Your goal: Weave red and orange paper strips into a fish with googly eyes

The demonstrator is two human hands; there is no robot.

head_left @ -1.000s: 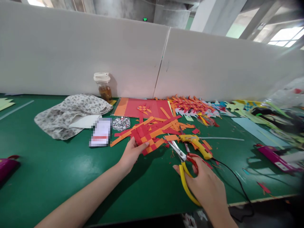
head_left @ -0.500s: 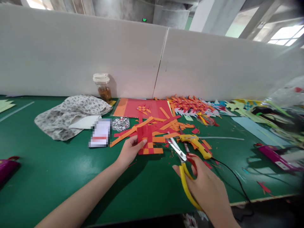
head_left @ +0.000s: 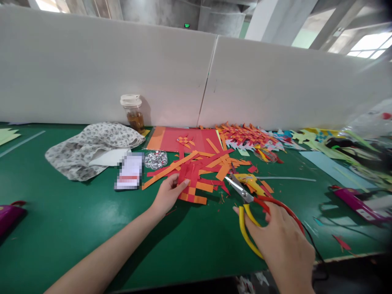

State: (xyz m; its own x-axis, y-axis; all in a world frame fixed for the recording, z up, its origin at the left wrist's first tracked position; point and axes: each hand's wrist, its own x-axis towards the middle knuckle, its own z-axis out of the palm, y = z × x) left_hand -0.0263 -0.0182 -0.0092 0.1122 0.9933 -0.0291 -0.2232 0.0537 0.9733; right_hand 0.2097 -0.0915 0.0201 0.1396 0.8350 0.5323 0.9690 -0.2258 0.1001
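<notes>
Between thumb and fingers, my left hand (head_left: 170,194) pinches a woven piece of red and orange paper strips (head_left: 192,191). Orange strip ends stick out from its right side. My right hand (head_left: 278,237) grips a pair of scissors (head_left: 241,191) with red and yellow handles. The blades point up and left, apart from the woven piece. Just beyond them lies a yellow glue gun (head_left: 252,181), partly covered by the scissors. Loose red and orange strips (head_left: 214,161) are heaped behind my left hand.
A finished paper fish (head_left: 185,141) lies on a red sheet (head_left: 159,136). Left of the strips are a bag of googly eyes (head_left: 156,159), a phone (head_left: 130,170), a patterned cloth (head_left: 82,147) and a lidded cup (head_left: 133,112). More woven fish (head_left: 248,134) are piled at the back right.
The scissors and my right hand have moved right, away from the woven piece. One orange strip end beside the blades is off the piece now. The woven piece has tilted slightly.
</notes>
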